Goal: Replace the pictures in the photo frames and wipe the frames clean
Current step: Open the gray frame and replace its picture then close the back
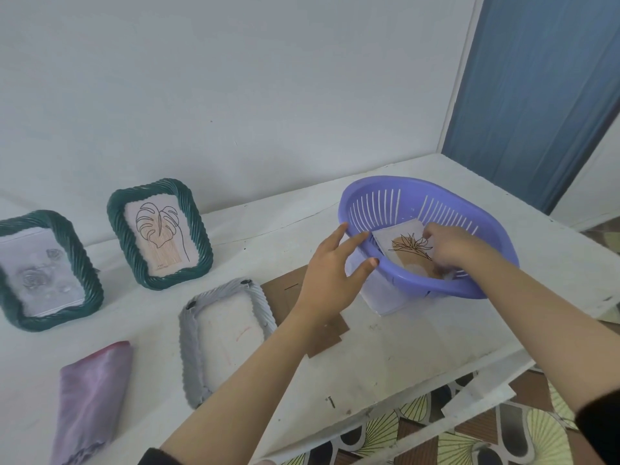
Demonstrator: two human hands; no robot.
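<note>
A purple slotted basket (483,226) sits tilted at the right of the white table. Inside it lies a picture with a line-drawn flower (402,245). My right hand (451,246) reaches into the basket and pinches that picture's right edge. My left hand (330,273) hovers at the basket's near-left rim, fingers spread, holding nothing. A grey frame (193,333) lies face down in front of me with paper in its back. Two green rope-pattern frames stand at the left: one with a leaf drawing (115,209), one with a pale rose print (89,273).
A folded purple cloth (89,404) lies near the table's front left. A brown backing board (285,293) lies flat beside the grey frame, partly under my left arm. A white sheet (382,297) sticks out beneath the basket. The table's front edge (385,411) runs diagonally.
</note>
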